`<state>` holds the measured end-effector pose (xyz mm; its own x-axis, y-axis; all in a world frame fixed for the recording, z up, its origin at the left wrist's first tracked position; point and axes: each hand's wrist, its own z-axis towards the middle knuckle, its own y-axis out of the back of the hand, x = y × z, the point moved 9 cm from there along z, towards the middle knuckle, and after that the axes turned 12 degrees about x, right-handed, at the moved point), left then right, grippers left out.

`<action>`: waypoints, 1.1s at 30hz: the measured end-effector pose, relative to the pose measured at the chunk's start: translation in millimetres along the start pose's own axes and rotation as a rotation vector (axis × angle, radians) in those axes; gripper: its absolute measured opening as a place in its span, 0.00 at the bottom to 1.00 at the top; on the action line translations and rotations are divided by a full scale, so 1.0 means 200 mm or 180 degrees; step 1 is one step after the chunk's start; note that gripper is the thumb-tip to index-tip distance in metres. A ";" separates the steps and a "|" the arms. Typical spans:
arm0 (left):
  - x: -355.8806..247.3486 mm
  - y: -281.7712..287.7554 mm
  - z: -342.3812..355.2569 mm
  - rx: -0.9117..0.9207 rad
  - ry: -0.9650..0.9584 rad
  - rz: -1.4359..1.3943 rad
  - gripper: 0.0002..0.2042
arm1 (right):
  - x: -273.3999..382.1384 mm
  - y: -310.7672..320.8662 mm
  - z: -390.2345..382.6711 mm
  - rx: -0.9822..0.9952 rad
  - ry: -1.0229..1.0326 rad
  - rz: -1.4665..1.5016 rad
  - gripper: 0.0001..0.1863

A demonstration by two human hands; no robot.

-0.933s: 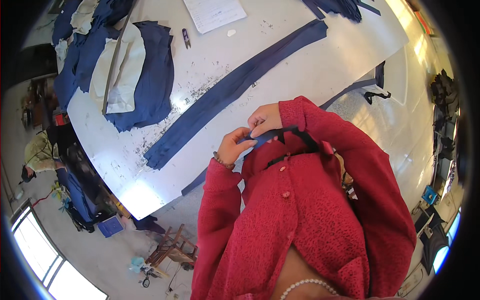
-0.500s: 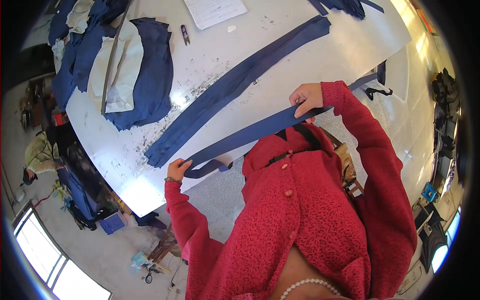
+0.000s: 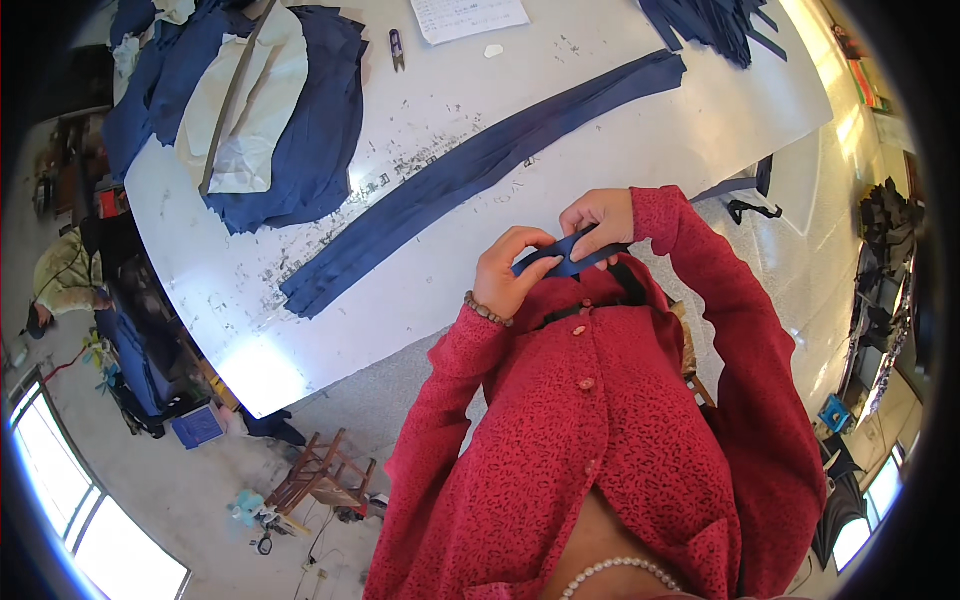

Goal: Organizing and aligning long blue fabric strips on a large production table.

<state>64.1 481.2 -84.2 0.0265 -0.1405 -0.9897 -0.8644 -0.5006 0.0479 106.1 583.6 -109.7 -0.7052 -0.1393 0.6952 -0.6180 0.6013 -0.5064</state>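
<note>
Pinches navy strip (image 3: 563,263) between left hand (image 3: 506,272) and right hand (image 3: 601,224), both near each other, off centre toward two o'clock. Shows on white table (image 3: 420,275): long navy bundle (image 3: 490,163) running from nine to one o'clock; pale sheet (image 3: 272,90) over navy cloth (image 3: 328,120) at ten; snips (image 3: 397,50) at eleven; written paper (image 3: 470,20) at twelve; strip pile (image 3: 712,28) at one. Off table: another person (image 3: 70,270) at nine, wooden stool (image 3: 325,475) at seven.

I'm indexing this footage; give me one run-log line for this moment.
left hand: pinching navy fabric strip | right hand: pinching same strip | white table: long navy cloth, thread snips
</note>
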 end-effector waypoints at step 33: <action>0.11 -0.03 -0.06 -0.0587 0.0256 0.0495 0.07 | 0.00 0.05 0.00 -0.0448 -0.0254 -0.0291 0.09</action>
<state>75.8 470.8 -104.8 -0.0534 -0.2920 -0.9549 -0.7550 -0.6140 0.2300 99.7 589.5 -114.2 -0.6771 -0.2569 0.6896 -0.6300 0.6867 -0.3627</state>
